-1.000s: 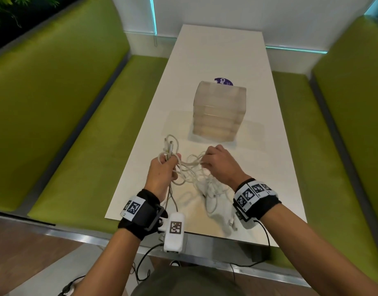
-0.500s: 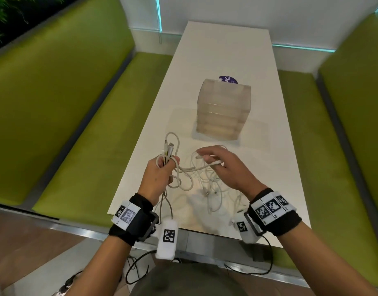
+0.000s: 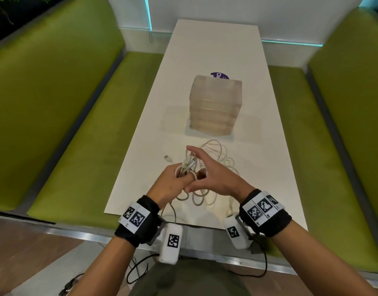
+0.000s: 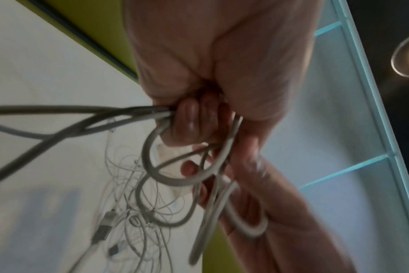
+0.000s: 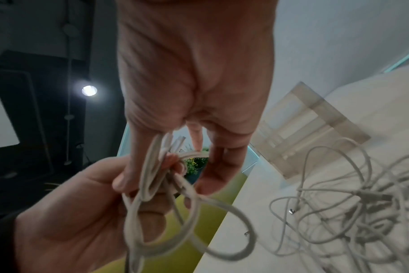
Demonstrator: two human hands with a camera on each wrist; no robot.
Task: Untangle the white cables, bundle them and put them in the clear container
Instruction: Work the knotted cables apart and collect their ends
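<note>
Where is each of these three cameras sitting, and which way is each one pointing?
Head: on the person's head, looking down at the white table, clear container, both hands and banded wrists.
Left wrist: looks along the left hand, which grips white cables.
Right wrist: looks along the right hand, its fingers spread by the cables.
Shared: both wrist views show the cables in the left hand and the loose tangle on the table.

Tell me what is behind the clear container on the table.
A purple round sticker with white lettering peeks out behind the clear container on the white table. Most of it is covered; the text cannot be read whole.
</note>
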